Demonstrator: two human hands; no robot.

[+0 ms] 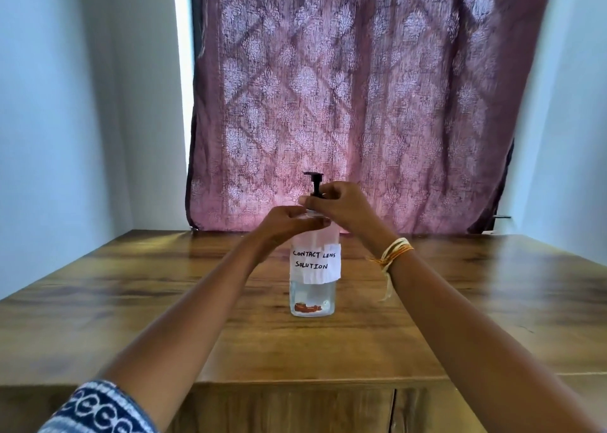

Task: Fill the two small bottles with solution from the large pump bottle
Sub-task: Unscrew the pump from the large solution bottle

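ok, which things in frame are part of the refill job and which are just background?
In the job:
- large pump bottle, labelled contact lens solution
- black pump head
- left hand at the bottle's shoulder
- right hand at the pump collar

Just there:
- wooden table
- patterned curtain

No small bottles are in view.

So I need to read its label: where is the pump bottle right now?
The pump bottle stands upright mid-table, centre of the head view, before the curtain; both hands grip its top.
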